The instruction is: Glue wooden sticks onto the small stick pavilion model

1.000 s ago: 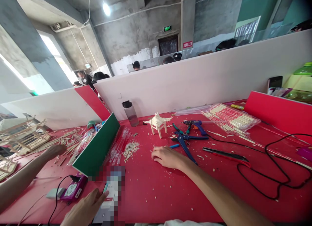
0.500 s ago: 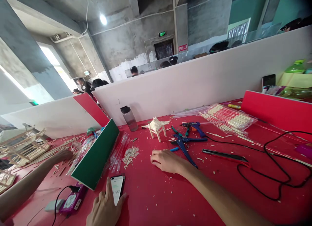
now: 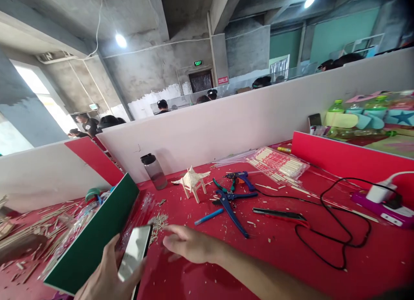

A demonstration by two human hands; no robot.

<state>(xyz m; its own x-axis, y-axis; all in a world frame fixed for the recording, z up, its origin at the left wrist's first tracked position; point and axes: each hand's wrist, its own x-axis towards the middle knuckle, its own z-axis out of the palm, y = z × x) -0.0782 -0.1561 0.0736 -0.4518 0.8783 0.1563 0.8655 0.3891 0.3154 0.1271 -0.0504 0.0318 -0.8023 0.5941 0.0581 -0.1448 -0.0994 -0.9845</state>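
My left hand (image 3: 105, 276) holds a smartphone (image 3: 134, 252) lifted off the red table (image 3: 274, 257), its screen tilted up. My right hand (image 3: 189, 247) hovers just right of the phone, palm down, fingers spread toward it and holding nothing. Beyond the hands stand a small wooden-stick pavilion model (image 3: 192, 182), a blue pen (image 3: 208, 216), and blue-handled cutters (image 3: 231, 201). A pile of wood chips (image 3: 157, 222) lies just past the phone.
A green divider board (image 3: 93, 235) stands at the left, with loose sticks (image 3: 29, 231) beyond it. A water bottle (image 3: 153, 170), a glue gun (image 3: 241, 177), bagged sticks (image 3: 278, 164), a black cable (image 3: 336, 231) and a power strip (image 3: 384, 203) lie around. White partitions (image 3: 246, 119) close the back.
My left hand has lifted the phone off the table. My right hand slid left toward it and rose. The view turned right, and the neighbouring person's arm left the frame.
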